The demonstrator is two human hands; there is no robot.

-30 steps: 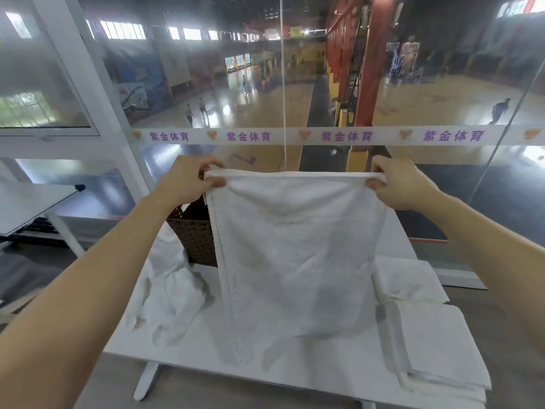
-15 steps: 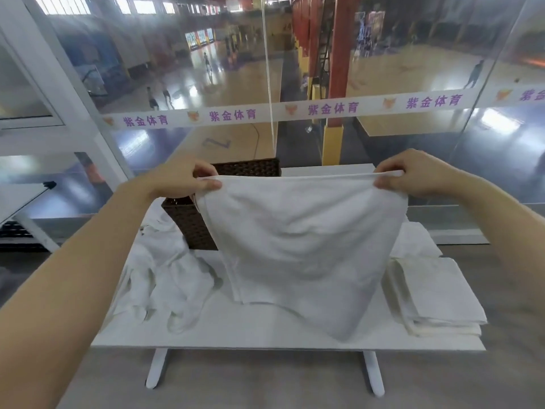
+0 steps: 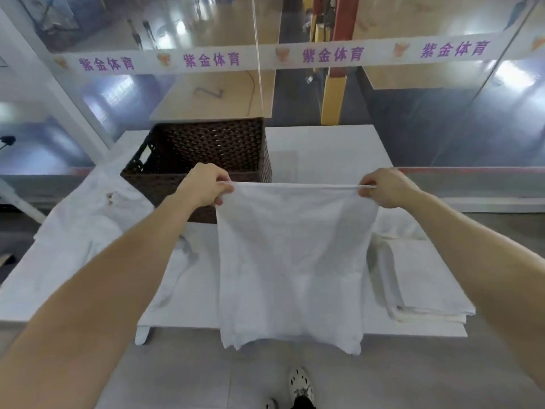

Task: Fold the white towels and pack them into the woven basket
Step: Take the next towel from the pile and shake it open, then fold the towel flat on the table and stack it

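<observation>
I hold a white towel up by its top edge, stretched between both hands. My left hand pinches the top left corner, my right hand the top right one. The towel hangs down past the table's near edge. The dark brown woven basket stands behind my left hand at the table's back left; its inside looks empty. A stack of folded white towels lies on the right of the table. Crumpled white towels lie on the left.
The white table stands against a glass wall with a printed white band. A grey floor lies below, with my shoe near the bottom edge. Another white table's leg shows at the far left.
The view tilted down and both hands came lower and closer to me with the towel. The towel's lower part left the tabletop and now hangs in front of the table's near edge.
</observation>
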